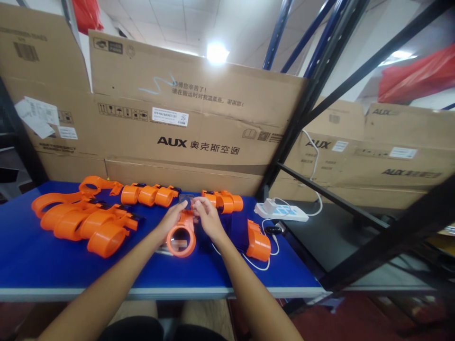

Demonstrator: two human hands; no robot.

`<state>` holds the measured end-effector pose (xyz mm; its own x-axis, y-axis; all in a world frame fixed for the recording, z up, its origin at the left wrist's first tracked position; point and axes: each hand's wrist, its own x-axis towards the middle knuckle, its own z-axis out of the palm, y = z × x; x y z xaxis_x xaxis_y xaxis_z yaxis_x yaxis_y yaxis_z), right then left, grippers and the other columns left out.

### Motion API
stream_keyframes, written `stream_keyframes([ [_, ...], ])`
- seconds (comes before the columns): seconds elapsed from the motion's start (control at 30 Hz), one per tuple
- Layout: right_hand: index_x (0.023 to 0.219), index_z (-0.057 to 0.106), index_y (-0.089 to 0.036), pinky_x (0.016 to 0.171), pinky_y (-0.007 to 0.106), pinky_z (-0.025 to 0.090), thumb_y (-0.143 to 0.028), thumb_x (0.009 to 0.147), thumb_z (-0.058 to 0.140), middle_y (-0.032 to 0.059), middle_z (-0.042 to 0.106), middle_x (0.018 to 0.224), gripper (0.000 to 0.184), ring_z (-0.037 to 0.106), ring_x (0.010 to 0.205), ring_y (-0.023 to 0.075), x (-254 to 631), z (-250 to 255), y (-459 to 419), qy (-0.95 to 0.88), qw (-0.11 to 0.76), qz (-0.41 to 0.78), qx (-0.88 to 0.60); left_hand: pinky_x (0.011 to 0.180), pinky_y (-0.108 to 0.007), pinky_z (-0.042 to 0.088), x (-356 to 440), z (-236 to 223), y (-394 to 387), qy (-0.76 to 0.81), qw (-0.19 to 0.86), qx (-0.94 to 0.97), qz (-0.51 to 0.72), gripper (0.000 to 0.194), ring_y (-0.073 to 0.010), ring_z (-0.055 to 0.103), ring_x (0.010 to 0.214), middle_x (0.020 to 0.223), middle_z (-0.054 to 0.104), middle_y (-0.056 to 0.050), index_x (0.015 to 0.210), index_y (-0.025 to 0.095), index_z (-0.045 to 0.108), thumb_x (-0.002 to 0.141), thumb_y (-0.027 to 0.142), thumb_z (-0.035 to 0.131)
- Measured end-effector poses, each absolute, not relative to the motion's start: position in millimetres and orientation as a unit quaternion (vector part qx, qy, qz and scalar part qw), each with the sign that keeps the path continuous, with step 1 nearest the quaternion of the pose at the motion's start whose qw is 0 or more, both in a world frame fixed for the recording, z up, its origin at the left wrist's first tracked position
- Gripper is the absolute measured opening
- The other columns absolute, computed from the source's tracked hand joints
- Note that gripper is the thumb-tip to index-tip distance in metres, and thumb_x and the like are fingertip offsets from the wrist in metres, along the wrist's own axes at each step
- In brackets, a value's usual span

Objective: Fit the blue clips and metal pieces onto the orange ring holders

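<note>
In the middle of the blue table, an orange tape dispenser (181, 241) with a round open ring lies between my hands, its ring toward me. My left hand (172, 219) is closed on the dispenser's far end, thumb on top, other fingers hidden. A small clear piece (186, 197) shows just beyond the thumb. My right hand (206, 215) is at the same end from the other side, fingers bent together in a pinch; what sits in them is too small to make out. Beneath the ring is a thin pale object (165, 251), mostly covered.
Several more orange dispensers (101, 232) lie at left, with others (156, 195) behind and one (259, 241) at right. A white power strip (280, 210) with cables is at the right edge. Cardboard sheets (199, 118) wall the back; a black rack post (295, 128) rises at right.
</note>
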<state>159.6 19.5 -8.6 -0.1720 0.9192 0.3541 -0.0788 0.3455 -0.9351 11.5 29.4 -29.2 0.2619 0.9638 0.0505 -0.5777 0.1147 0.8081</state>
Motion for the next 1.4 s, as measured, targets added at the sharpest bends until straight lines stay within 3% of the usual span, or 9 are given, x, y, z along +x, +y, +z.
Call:
stream_keyframes([
  [0.17,0.104,0.066,-0.023,0.075,0.032,0.054,-0.049,0.097,0.055,0.0051,0.072,0.094,0.029,0.068,0.082,0.0199,175.6,-3.1,19.1,-0.69,0.551,0.256,-0.393,0.068,-0.037,0.062,6.3,-19.3,29.2,0.269,0.728,0.314,0.547,0.053,-0.029,0.077,0.08,0.093,0.078,-0.016,0.126,0.012,0.062,0.088,0.048,0.068],
  [0.33,0.088,0.068,-0.021,0.069,0.028,0.048,-0.043,0.101,0.047,0.0032,0.071,0.078,0.033,0.065,0.073,0.0186,187.5,14.2,10.5,-0.78,0.452,0.116,-0.416,0.063,-0.034,0.06,5.3,-13.4,23.5,0.272,0.719,0.31,0.56,0.053,-0.027,0.076,0.074,0.09,0.078,-0.015,0.127,0.012,0.061,0.087,0.045,0.071],
  [0.43,0.088,0.069,-0.022,0.069,0.027,0.046,-0.042,0.101,0.045,0.0044,0.073,0.082,0.034,0.067,0.077,0.0193,196.1,36.0,5.3,-0.8,0.355,0.033,-0.482,0.057,-0.033,0.059,5.7,-14.0,23.6,0.286,0.713,0.314,0.558,0.056,-0.0261,0.074,0.066,0.091,0.077,-0.018,0.128,0.012,0.06,0.087,0.048,0.07],
  [0.57,0.098,0.073,-0.023,0.074,0.031,0.047,-0.04,0.095,0.054,0.0108,0.076,0.096,0.026,0.07,0.093,0.027,231.5,68.2,10.7,-0.741,0.16,-0.063,-0.649,0.052,-0.034,0.057,4.0,-13.6,23.9,0.298,0.713,0.318,0.549,0.059,-0.024,0.071,0.057,0.097,0.077,-0.02,0.128,0.013,0.059,0.086,0.052,0.069],
  [0.67,0.105,0.074,-0.021,0.079,0.035,0.049,-0.042,0.088,0.065,0.0157,0.075,0.107,0.028,0.071,0.099,0.0303,273.0,82.8,23.9,-0.689,0.023,-0.056,-0.722,0.052,-0.034,0.057,3.1,-13.2,24.3,0.299,0.713,0.314,0.551,0.057,-0.0245,0.071,0.058,0.096,0.077,-0.02,0.126,0.013,0.06,0.086,0.052,0.07],
  [0.77,0.099,0.076,-0.02,0.079,0.034,0.05,-0.045,0.084,0.07,0.0147,0.076,0.104,0.03,0.072,0.097,0.0292,310.2,84.0,34.3,-0.673,-0.047,-0.024,-0.738,0.052,-0.034,0.057,2.8,-14.9,25.5,0.301,0.71,0.319,0.551,0.057,-0.0252,0.072,0.059,0.096,0.077,-0.02,0.125,0.013,0.06,0.085,0.051,0.072],
  [0.93,0.082,0.077,-0.018,0.073,0.031,0.05,-0.05,0.087,0.067,0.0148,0.076,0.091,0.034,0.073,0.087,0.0267,332.3,68.2,36.5,-0.711,-0.073,-0.013,-0.699,0.051,-0.034,0.057,2.3,-17.5,26.2,0.297,0.707,0.324,0.554,0.056,-0.0241,0.071,0.057,0.095,0.078,-0.019,0.124,0.014,0.06,0.083,0.05,0.073],
  [1.23,0.101,0.077,-0.016,0.077,0.034,0.049,-0.035,0.092,0.055,0.0197,0.075,0.104,0.03,0.072,0.098,0.0311,318.9,70.3,36.1,-0.706,-0.034,-0.053,-0.705,0.052,-0.033,0.057,1.5,-15.5,25.8,0.296,0.711,0.319,0.552,0.057,-0.0234,0.071,0.056,0.096,0.078,-0.018,0.124,0.014,0.06,0.083,0.052,0.073],
  [1.4,0.101,0.076,-0.016,0.076,0.035,0.047,-0.035,0.093,0.049,0.0206,0.074,0.106,0.033,0.071,0.098,0.0323,309.1,88.7,28.0,-0.71,0.005,-0.114,-0.695,0.057,-0.035,0.059,3.1,-12.4,21.2,0.279,0.725,0.321,0.542,0.06,-0.025,0.074,0.065,0.106,0.076,-0.021,0.128,0.014,0.059,0.085,0.054,0.071],
])
